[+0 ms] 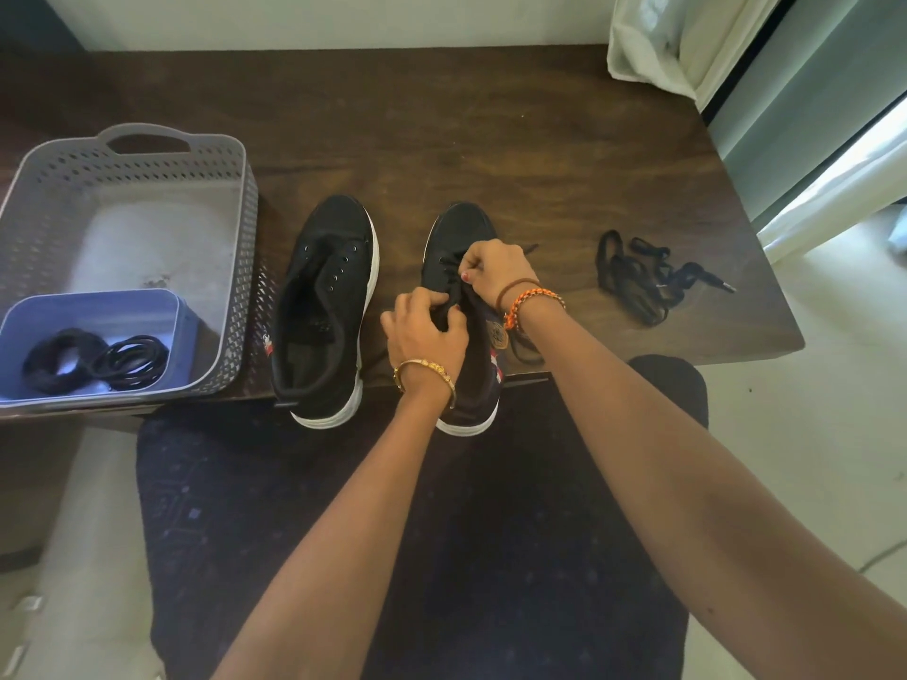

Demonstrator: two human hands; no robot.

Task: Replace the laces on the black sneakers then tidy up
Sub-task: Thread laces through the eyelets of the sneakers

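Two black sneakers with white soles stand side by side on the dark wooden table. The left sneaker has bare eyelets and no lace. On the right sneaker, my left hand grips the tongue and upper near the opening, while my right hand pinches the black lace over the eyelets. A loose end of that lace trails off the shoe's right side. A removed black lace lies tangled on the table to the right.
A grey perforated basket sits at the table's left edge. It holds a blue tub with two coiled black laces. A white curtain hangs at the back right. My dark-clothed lap is below the table's front edge.
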